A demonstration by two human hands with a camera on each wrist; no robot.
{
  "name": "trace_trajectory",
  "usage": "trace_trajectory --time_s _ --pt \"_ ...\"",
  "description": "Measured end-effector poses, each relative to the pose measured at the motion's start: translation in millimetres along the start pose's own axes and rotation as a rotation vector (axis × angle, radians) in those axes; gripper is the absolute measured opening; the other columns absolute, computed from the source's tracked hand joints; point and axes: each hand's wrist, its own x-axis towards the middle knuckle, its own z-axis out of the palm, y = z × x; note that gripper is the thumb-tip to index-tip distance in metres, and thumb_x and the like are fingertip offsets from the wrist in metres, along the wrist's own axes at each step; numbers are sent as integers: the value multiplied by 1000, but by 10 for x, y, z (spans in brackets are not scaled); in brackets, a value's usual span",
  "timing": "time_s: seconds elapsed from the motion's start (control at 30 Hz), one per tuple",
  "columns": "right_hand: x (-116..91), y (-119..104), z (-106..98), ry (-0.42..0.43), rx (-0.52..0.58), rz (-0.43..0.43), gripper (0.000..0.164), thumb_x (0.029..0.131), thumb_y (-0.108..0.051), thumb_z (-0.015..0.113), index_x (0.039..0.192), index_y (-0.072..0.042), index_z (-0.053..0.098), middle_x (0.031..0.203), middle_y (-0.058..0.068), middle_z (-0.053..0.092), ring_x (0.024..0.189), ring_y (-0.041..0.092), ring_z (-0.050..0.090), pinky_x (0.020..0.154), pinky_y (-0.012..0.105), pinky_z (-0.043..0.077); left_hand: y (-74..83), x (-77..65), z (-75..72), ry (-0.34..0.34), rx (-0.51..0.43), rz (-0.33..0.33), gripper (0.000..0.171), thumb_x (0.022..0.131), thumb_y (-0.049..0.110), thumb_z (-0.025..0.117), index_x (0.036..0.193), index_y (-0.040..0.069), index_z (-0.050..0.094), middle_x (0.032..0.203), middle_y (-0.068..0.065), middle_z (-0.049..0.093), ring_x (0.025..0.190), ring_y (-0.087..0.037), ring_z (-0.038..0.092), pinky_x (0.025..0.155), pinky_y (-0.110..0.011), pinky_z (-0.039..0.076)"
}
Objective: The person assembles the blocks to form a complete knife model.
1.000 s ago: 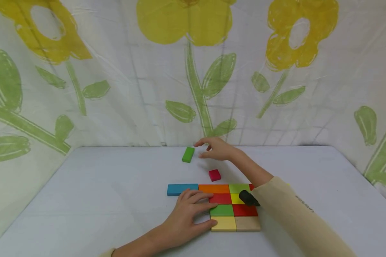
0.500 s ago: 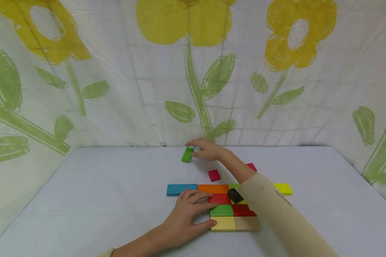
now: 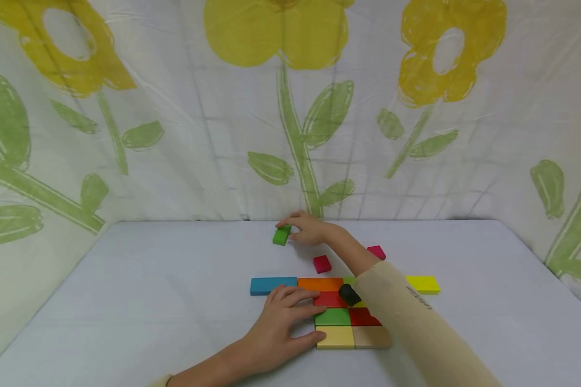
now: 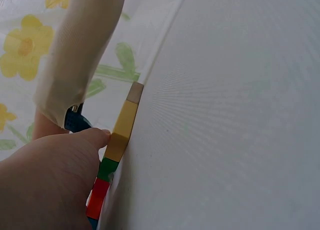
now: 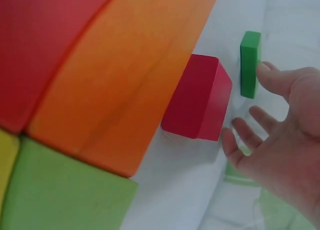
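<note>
In the head view my right hand (image 3: 310, 228) reaches to the back of the table, its index finger over the far end of a green block (image 3: 281, 237) and its thumb close to the block's right side. The right wrist view shows the thumb tip right at the green block's edge, the other fingers loosely bent. My left hand (image 3: 283, 328) rests with spread fingers along the left side of a flat patchwork of coloured blocks. Its thumb touches the pale yellow block (image 3: 335, 337); fingertips overlap the green tile (image 3: 334, 316) and the red tile (image 3: 331, 299).
A blue block (image 3: 273, 286) and an orange block (image 3: 320, 284) line the patchwork's far side; a yellow block (image 3: 423, 285) lies at its right. One small crimson block (image 3: 321, 264) and another crimson block (image 3: 376, 252) lie farther back. The right sleeve (image 3: 406, 312) covers part of the patchwork.
My right hand has moved left to the green block, and its index finger has come down over the block's far end. The left hand has stayed in place.
</note>
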Motion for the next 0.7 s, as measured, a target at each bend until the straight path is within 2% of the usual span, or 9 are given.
trace_trajectory --time_s 0.2,0.3,0.4,0.7 --pt "12 -24 -8 -8 -47 24 47 109 -12 51 155 -18 54 166 21 35 156 38 28 125 60 26 6 2 -2 -8 -6 -7 37 98 41 75 130 21 76 146 6 62 135 -18 48 115 -67 32" --pt "-2 -13 -3 6 -1 44 43 107 -13 56 150 -16 58 165 21 37 155 38 29 124 58 28 7 1 -4 -14 -4 -16 38 99 42 74 131 22 76 146 6 62 135 -19 48 115 -67 32" --pt "-16 -3 1 34 58 48 39 105 -14 62 145 -11 62 160 19 44 152 37 33 124 54 31 10 0 -10 -22 4 -23 38 99 43 73 131 22 76 146 6 62 136 -19 48 116 -67 32" --pt "-41 4 19 118 181 62 34 95 -14 79 126 -1 69 136 19 64 130 34 55 110 41 48 13 6 -10 -23 -5 -26 39 99 43 74 132 23 76 147 6 62 137 -19 47 116 -67 31"
